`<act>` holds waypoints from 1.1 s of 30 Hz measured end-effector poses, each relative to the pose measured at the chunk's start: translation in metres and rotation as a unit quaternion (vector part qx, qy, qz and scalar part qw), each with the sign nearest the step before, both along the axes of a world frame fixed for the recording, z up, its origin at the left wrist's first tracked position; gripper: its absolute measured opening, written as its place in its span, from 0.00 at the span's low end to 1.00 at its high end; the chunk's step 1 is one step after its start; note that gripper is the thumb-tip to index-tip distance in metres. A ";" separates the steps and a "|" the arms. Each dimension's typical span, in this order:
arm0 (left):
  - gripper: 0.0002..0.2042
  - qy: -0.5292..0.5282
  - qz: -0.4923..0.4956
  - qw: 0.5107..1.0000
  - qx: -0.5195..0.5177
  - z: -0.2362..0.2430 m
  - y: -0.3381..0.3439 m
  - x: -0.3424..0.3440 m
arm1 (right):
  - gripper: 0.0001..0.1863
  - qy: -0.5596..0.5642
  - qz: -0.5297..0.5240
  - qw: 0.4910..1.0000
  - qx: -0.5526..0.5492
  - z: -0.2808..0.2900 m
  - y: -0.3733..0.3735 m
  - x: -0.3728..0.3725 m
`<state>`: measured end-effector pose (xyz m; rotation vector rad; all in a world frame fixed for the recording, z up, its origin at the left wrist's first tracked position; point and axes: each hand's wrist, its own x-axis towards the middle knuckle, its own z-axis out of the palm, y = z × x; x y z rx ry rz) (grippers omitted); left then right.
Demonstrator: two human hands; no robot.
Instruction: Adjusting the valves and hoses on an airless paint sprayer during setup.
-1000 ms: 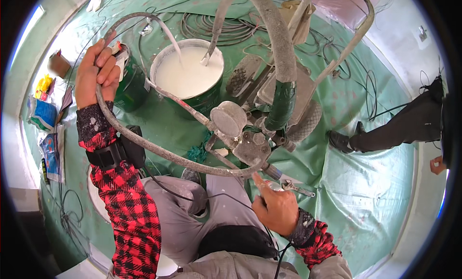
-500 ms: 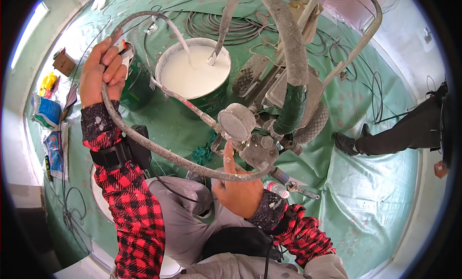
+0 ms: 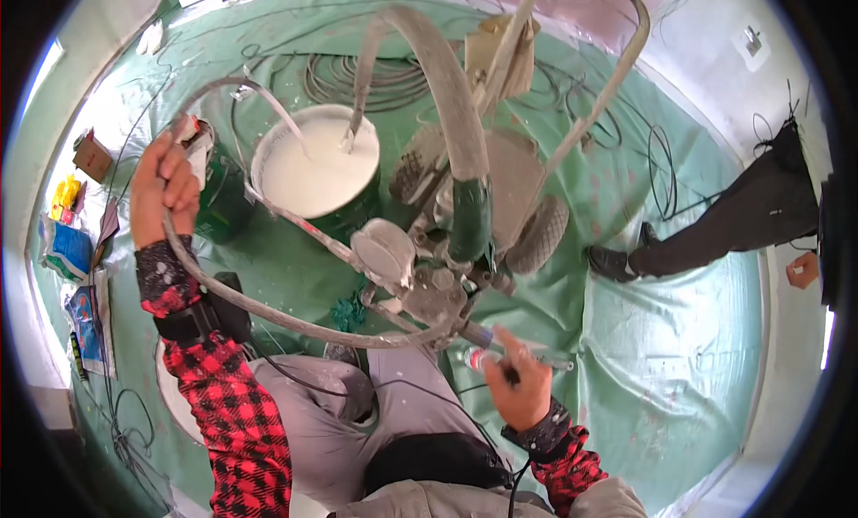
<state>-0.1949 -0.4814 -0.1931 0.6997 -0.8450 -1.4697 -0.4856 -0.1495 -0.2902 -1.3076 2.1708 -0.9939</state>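
Nearest: the wearer's grey trousers [image 3: 313, 429] are showing on the near side of the wheeled paint sprayer [image 3: 438, 294].

Right hand [image 3: 525, 388] is hovering to the near right of the sprayer; index finger is pointing forward, thumb is bending, the others are partly curling. Cannot tell whether it is touching anything. A clear plastic bottle [image 3: 475, 357] is lying just beside it, near the sprayer's closest end.

Left hand [image 3: 163, 192] is staying well left of the sprayer, its fingers gripping the thin grey hose [image 3: 268, 317]. That hose is bowing from the sprayer's near end through the hand, then arching over to the paint bucket [image 3: 359, 196]. Its line is turning pale before meeting the white liquid [image 3: 313, 165]; cannot tell whether tube or stream.

A teal tangle [image 3: 349, 312] is lying just left of the sprayer. A thick hose [image 3: 447, 107] is looping from the sprayer into the bucket, which is standing beyond and left. A second green bucket [image 3: 222, 196] is standing farther left.

Farther: a co-worker's dark trouser leg [image 3: 715, 227] is reaching in right of the sprayer. A hose coil [image 3: 366, 84] is lying beyond the sprayer.
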 end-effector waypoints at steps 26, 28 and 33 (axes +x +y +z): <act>0.05 0.007 -0.024 1.000 -0.007 -0.004 0.000 0.010 | 0.15 -0.420 -0.105 0.901 0.006 -0.037 -0.012 0.003; 0.06 0.004 -0.019 1.000 -0.006 -0.004 0.002 0.010 | 0.14 -0.450 -0.096 0.888 0.017 -0.036 -0.012 0.002; 0.06 -0.006 -0.028 1.000 -0.005 -0.001 0.004 0.008 | 0.14 -0.457 -0.046 0.886 0.055 -0.038 -0.008 -0.010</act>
